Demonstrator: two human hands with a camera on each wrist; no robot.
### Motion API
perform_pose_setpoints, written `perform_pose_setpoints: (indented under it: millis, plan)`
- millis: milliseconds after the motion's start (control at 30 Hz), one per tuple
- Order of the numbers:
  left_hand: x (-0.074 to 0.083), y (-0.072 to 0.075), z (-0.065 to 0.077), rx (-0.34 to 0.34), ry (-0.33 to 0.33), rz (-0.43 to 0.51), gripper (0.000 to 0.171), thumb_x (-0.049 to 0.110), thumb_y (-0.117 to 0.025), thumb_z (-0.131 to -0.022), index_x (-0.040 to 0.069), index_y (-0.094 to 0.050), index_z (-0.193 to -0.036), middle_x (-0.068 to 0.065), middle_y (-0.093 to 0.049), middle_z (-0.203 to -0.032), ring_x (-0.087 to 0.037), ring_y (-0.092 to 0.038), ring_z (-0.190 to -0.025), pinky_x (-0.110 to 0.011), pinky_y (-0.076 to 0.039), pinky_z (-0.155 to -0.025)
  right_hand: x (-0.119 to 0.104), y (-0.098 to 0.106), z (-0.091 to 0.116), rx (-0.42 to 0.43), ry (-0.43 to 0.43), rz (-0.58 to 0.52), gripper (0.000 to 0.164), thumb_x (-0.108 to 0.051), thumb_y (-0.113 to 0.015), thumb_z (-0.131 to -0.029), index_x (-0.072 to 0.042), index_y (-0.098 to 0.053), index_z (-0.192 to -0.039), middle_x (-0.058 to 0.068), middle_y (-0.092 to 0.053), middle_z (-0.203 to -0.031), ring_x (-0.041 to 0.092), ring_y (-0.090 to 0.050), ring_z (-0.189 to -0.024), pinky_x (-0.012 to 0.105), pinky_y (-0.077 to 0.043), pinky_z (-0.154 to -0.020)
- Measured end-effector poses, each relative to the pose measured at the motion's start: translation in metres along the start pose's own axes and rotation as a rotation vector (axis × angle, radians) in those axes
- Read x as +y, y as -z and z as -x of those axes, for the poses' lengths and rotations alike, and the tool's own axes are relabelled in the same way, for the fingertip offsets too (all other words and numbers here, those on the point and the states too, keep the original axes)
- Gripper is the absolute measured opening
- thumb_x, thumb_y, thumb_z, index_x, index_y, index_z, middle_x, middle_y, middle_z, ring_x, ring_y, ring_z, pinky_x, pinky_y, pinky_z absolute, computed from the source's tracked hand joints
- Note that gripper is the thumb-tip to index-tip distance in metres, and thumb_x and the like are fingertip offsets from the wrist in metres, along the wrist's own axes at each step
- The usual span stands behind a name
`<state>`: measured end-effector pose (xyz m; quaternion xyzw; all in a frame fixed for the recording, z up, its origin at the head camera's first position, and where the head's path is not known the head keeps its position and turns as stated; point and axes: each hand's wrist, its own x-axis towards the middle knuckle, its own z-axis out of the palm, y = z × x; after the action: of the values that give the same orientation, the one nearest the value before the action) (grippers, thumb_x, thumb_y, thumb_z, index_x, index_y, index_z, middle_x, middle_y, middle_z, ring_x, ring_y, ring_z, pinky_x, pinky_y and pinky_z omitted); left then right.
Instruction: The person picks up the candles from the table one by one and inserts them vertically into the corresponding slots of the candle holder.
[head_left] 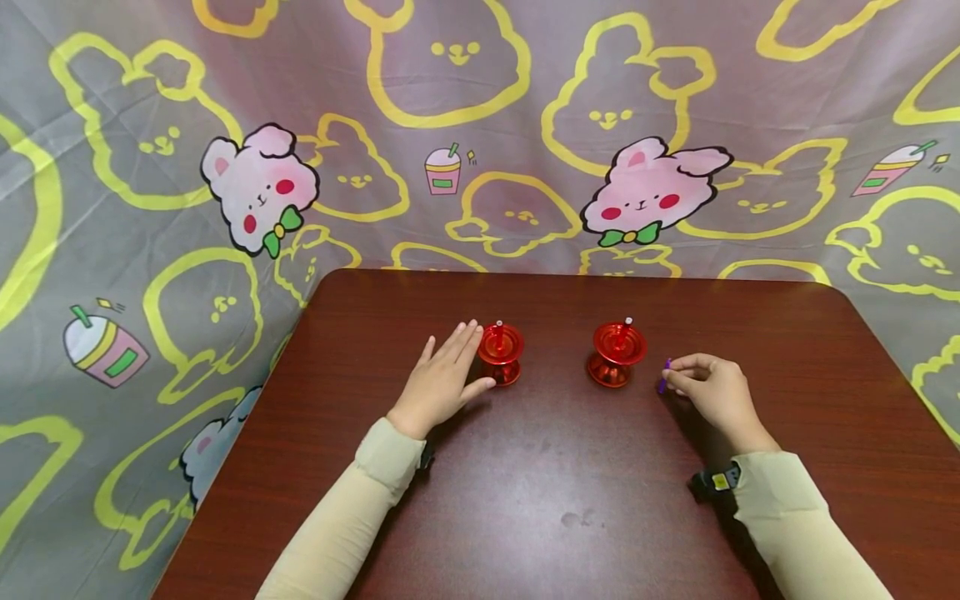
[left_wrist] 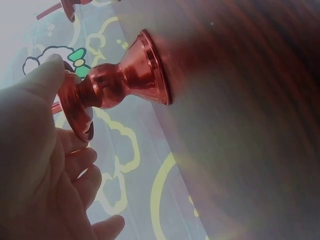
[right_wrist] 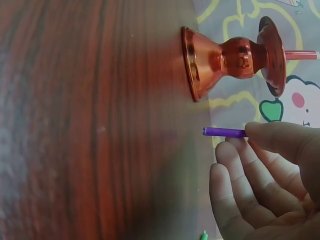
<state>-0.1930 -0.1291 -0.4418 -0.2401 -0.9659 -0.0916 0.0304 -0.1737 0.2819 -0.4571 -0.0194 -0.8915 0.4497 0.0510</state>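
Two shiny red candle holders stand upright on the table, each with a thin, white-tipped red stick rising from its dish. At the left candle holder, my left hand has straight fingers along the dish's left side and its thumb spread in front. The left wrist view shows thumb and fingers at the dish rim of that holder. My right hand pinches a short purple candle between thumb and fingertips, lower end pointing to the table. It is right of the other candle holder.
The brown wooden table has rounded far corners. A cartoon-printed curtain hangs behind it and along the left. A small green candle-like tip shows at the bottom of the right wrist view. Both wrists wear dark straps.
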Motion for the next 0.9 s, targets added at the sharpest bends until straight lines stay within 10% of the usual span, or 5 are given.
perform_pose_setpoints:
  millis: [900]
  plan:
    - [0.0, -0.001, -0.001, -0.001, 0.005, 0.011, 0.082, 0.055, -0.054, -0.101, 0.008, -0.025, -0.161, -0.006, -0.019, -0.168, -0.02, -0.015, -0.155, -0.058, -0.019, -0.121, -0.009, -0.014, 0.014, 0.102, 0.094, -0.111, 0.018, -0.01, -0.076, -0.092, 0.006, -0.072, -0.101, -0.014, -0.072, -0.077, -0.009, -0.064, -0.069, 0.012, -0.05, -0.059]
